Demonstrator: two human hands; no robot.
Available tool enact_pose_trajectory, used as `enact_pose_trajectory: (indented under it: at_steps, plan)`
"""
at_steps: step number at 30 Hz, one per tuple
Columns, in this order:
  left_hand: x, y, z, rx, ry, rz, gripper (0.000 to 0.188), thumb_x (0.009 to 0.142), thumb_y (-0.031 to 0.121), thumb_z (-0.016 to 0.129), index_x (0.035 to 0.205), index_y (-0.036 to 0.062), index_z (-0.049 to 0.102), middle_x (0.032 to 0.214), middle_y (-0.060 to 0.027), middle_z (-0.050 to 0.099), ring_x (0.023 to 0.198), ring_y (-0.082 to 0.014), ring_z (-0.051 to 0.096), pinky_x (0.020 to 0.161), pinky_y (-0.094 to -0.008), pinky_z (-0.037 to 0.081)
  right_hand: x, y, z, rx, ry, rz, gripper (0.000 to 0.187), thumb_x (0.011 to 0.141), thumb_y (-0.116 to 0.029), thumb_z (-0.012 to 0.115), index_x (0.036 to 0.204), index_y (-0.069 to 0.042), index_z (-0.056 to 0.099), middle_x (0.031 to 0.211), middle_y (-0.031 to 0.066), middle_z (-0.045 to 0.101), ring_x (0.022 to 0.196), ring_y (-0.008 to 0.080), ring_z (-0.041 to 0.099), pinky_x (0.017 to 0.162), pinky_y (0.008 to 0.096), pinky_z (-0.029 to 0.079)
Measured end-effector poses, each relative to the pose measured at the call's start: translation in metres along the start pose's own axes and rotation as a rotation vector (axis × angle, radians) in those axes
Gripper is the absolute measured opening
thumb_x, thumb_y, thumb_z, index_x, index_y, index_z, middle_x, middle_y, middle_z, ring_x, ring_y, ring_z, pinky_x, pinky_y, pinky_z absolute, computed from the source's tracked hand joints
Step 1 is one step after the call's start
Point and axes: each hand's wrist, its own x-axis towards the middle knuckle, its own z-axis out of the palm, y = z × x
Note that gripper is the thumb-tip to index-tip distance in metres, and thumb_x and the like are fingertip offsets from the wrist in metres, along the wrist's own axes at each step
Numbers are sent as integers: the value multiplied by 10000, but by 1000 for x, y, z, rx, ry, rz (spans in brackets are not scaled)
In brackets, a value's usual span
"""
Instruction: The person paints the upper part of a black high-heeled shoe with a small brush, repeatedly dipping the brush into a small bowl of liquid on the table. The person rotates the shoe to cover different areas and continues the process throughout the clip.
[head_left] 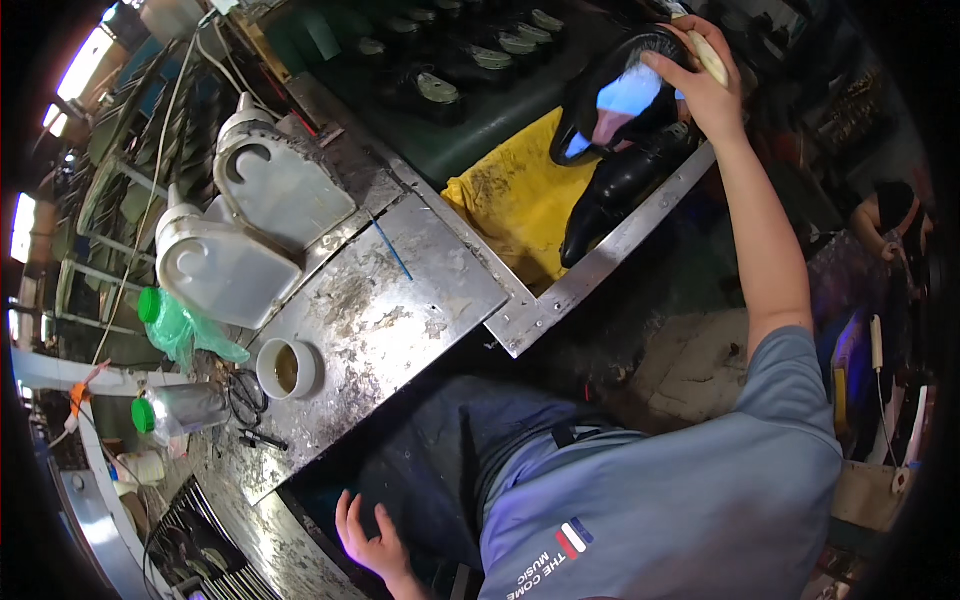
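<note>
Far up on the right, my right hand [705,85] is closed at the top of a black shoe [577,105], its thumb pressed on the edge. A pale, wood-like handle [710,62] lies across the same hand's fingers; the working end of this tool is not clear. Blue light falls on part of the shoe. Just beneath it, a second black shoe [625,190] lies on a yellow cloth [510,205]. My left hand [375,545] hangs low at the near edge of the bench, fingers apart and holding nothing.
A stained metal bench [400,310] carries two white nozzle bottles [285,195], a white cup [305,370], a thin blue stick [392,248] and a green-capped jar [185,410]. Several black items with silvery tops [438,88] stand at the back. Another person [898,235] is at the far right.
</note>
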Motion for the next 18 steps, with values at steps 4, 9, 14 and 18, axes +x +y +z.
enact_pose_trajectory:
  at_steps: [4,9,14,18]
  plan:
    - [22,44,6,-266,-24,57,413,870,219,770,1189,-24,675,1321,-206,652,1218,-354,624,1055,-435,475,-34,-108,28,294,-258,-218,766,817,-211,882,1369,-48,376,1298,157,681,1206,178,612,1072,310,476]
    - [55,68,-7,-842,-98,155,961,695,394,944,1430,-46,507,1451,-235,554,1368,-350,531,1152,-452,402,-100,-227,105,1214,-679,-34,881,689,-89,957,1377,-95,407,1288,95,644,1194,218,658,903,344,577]
    - [58,63,-51,-1397,-663,-55,1021,722,404,927,1501,-15,415,1475,-208,515,1361,-312,503,1145,-459,404,-159,-332,187,1568,-1124,-33,800,801,-121,899,1394,-104,363,1377,163,595,1320,238,556,916,374,539]
    - [3,32,-36,-1651,-490,-241,936,741,350,915,1464,-17,448,1435,-212,543,1295,-310,551,1085,-448,454,-189,-363,224,1390,-1187,148,731,757,-270,929,1291,-85,466,1193,59,706,944,162,667,830,339,548]
